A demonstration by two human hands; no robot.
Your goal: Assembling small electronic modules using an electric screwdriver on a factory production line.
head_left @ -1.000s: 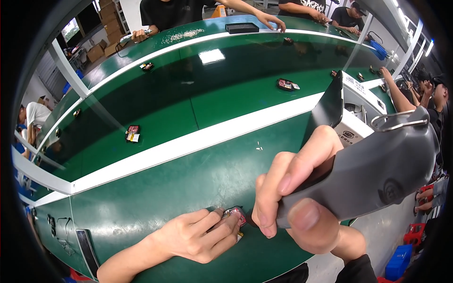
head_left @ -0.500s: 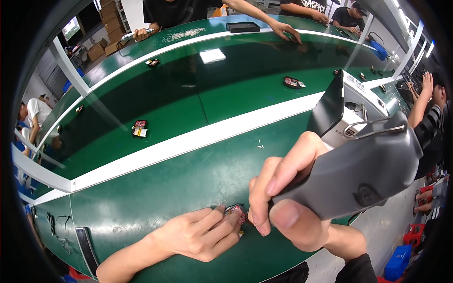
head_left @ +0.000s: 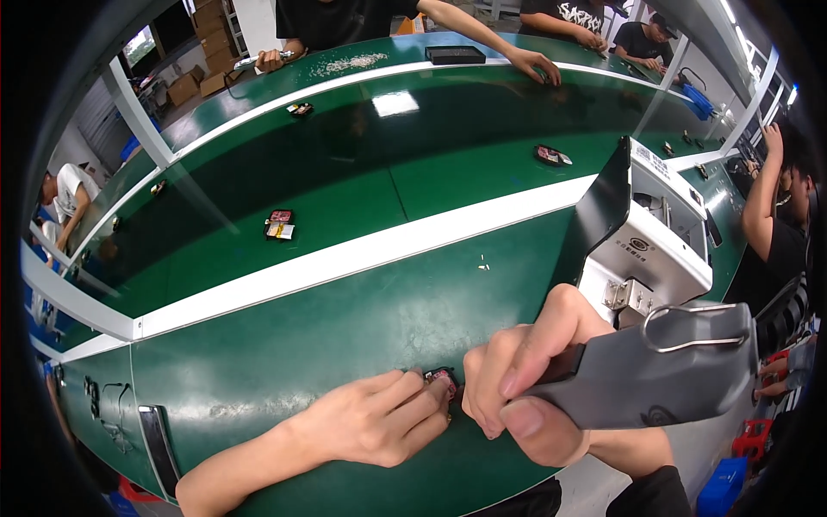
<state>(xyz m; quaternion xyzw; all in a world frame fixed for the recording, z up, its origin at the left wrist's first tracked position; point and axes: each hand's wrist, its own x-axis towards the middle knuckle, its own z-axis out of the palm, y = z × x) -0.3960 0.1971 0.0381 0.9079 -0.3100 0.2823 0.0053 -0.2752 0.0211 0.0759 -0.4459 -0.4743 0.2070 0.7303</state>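
My left hand (head_left: pixel 370 420) lies low over the green workbench (head_left: pixel 258 362), its fingers closed on a small black-cased circuit assembly (head_left: pixel 442 377) with a reddish board. Fingers hide most of that piece. Close beside it on the right, my right hand (head_left: pixel 543 388) grips a dark grey electric screwdriver (head_left: pixel 663 370), thumb below and fingers above. A metal hanging loop sits at the tool's rear end, which points right. The driver's tip is hidden behind my fingers. Behind the tool stands a white and black screw feeder (head_left: pixel 659 250).
Beyond a white rail (head_left: pixel 379 237), a green conveyor carries several similar assemblies, such as one assembly (head_left: pixel 279 224). A black phone-like slab (head_left: pixel 158 448) and glasses (head_left: pixel 116 422) lie at left. Across the line, people work beside a black tray (head_left: pixel 455 55) and a small white pile (head_left: pixel 353 62).
The screwdriver's rear end has swung down, uncovering more of the screw feeder. My right hand has lowered slightly. My left hand stays on the assembly, and the whole view has shifted a little.
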